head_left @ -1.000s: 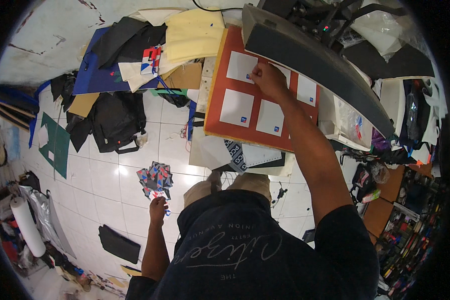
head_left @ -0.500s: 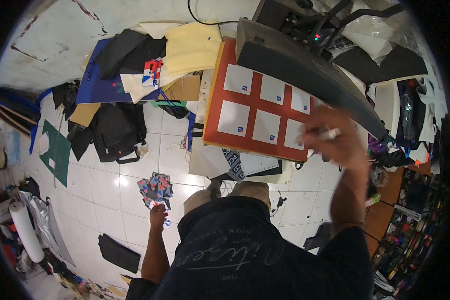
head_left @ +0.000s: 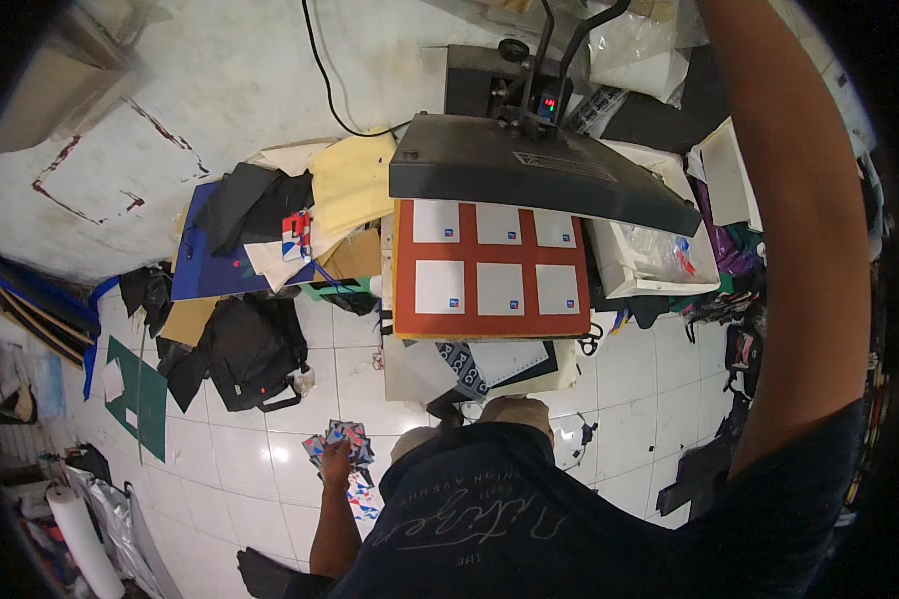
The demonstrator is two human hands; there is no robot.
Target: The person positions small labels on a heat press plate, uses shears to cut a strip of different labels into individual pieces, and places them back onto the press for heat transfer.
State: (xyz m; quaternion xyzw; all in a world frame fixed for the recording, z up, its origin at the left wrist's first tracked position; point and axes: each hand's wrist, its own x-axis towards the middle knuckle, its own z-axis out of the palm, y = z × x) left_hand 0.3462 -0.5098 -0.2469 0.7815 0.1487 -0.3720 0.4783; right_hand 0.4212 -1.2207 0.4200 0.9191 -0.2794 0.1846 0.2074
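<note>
In my left hand (head_left: 337,464), low beside my leg, is a fanned bunch of small grey, red and blue patterned pieces (head_left: 348,433), the fingers closed on it. My right arm (head_left: 804,230) stretches up along the right side and leaves the picture at the top, so that hand is hidden. Ahead of me, a heat press has its dark upper plate (head_left: 529,175) raised over a red-brown bed (head_left: 469,324). Several white squares (head_left: 438,285) lie on the bed in two rows, each bearing a small blue and red print near its lower right corner.
Left of the press are yellow cloth (head_left: 355,180), black fabric and a blue board (head_left: 198,250). A black bag (head_left: 255,349) lies on the tiled floor beside a green mat (head_left: 135,399). To the right stands a white box (head_left: 669,270) with plastic wrapping. Scissors (head_left: 590,339) hang by the bed.
My right hand has gone from over the lower right white square up beyond the top edge. The view has tilted upward. My left hand still holds the patterned pieces.
</note>
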